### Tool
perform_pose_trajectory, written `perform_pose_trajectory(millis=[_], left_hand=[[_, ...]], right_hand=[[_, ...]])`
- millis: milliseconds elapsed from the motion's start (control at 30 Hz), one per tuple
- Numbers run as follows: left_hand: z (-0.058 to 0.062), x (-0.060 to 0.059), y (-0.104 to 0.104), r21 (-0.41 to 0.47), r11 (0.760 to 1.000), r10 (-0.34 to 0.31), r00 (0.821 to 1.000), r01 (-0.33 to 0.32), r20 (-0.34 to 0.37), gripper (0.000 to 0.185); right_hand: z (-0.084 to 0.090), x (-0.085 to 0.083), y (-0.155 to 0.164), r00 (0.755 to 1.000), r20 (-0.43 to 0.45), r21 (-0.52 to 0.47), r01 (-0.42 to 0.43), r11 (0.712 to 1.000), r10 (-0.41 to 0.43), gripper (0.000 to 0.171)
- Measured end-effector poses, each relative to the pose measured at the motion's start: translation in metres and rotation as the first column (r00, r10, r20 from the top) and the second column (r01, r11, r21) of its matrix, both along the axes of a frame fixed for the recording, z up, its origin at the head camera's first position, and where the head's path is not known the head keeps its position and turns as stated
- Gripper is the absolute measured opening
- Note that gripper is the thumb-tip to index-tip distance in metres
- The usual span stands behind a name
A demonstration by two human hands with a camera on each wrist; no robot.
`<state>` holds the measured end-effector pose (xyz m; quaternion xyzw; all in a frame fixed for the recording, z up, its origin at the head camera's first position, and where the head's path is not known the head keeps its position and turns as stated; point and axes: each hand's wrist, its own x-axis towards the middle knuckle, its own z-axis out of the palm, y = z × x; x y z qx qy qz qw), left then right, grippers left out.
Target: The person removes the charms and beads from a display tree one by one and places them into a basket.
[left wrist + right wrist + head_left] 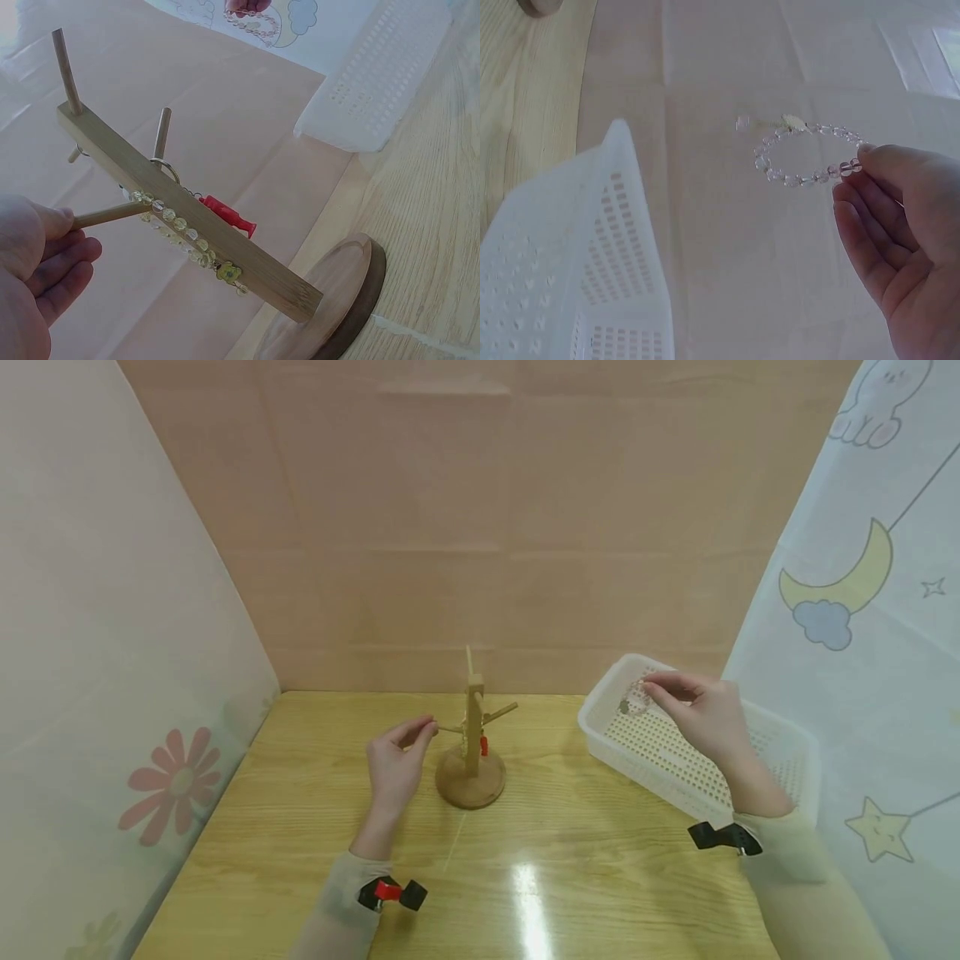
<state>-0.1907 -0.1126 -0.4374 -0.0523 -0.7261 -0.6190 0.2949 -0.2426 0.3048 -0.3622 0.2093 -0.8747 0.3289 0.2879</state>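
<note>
Two bare hands work over a pale wooden table (300, 827) inside a fabric-walled booth. Furthest left, a curtain with a red flower (174, 783) hangs beside the table.

Next, the left hand (396, 766) has thumb and fingertips closed on the tip of a thin peg (111, 215) that sticks out sideways from a small wooden stand (473, 747). The stand has a round base, an upright square post and several pegs. A yellow-green beaded bracelet (187, 234) already hangs against the post, and a small red charm on a metal ring (229, 214) hangs there too.

To the right, a white perforated plastic basket (600, 727) rests on the table. Above its far corner, the right hand (705, 710) pinches a clear beaded bracelet (804, 154) between thumb and fingertips; the loop dangles freely in the air, well apart from the stand. No other items can be made out in the basket.

Judging by this, some pieces are hung, and the clear bracelet has yet to reach a peg. A moon-and-stars curtain (847, 585) closes the right side.
</note>
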Motion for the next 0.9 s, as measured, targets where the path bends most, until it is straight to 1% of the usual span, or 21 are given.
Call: perform_pose_trajectory(millis=[167,300,367,500,567,700,800,900], left_hand=[[-0.002,0.000,-0.002,0.000,1.000,-0.008,1.000,0.008,-0.011,0.008],[-0.003,0.001,-0.002,-0.004,1.000,-0.009,1.000,0.009,-0.020,0.008],[-0.003,0.001,-0.002,-0.008,1.000,-0.007,1.000,0.007,-0.025,0.008],[-0.001,0.001,-0.002,-0.010,1.000,-0.006,1.000,0.005,-0.030,0.009],[-0.001,0.001,-0.002,-0.010,1.000,-0.009,1.000,0.008,-0.029,0.009],[-0.001,0.002,-0.002,-0.014,1.000,-0.017,1.000,0.016,-0.025,0.009],[0.000,0.002,-0.002,-0.016,1.000,-0.023,0.999,0.023,-0.024,0.009],[0.000,0.003,-0.002,-0.017,1.000,-0.020,1.000,0.020,-0.021,0.009]], right_hand=[[0.003,-0.004,0.012,0.999,0.041,0.080,0.014,0.997,-0.018,0.014],[0.007,-0.009,0.022,0.997,0.078,0.150,-0.008,0.989,-0.004,0.012],[0.008,-0.013,0.028,0.995,0.094,0.199,-0.032,0.980,0.013,0.011],[0.009,-0.021,0.042,0.980,0.197,0.293,-0.075,0.953,0.016,0.011],[0.007,-0.027,0.048,0.961,0.276,0.333,-0.100,0.938,0.004,0.012],[-0.003,-0.039,0.059,0.898,0.439,0.379,-0.171,0.910,-0.014,0.018],[-0.014,-0.046,0.066,0.856,0.516,0.381,-0.214,0.899,-0.015,0.018],[-0.026,-0.051,0.071,0.828,0.561,0.382,-0.230,0.895,-0.026,0.016]])
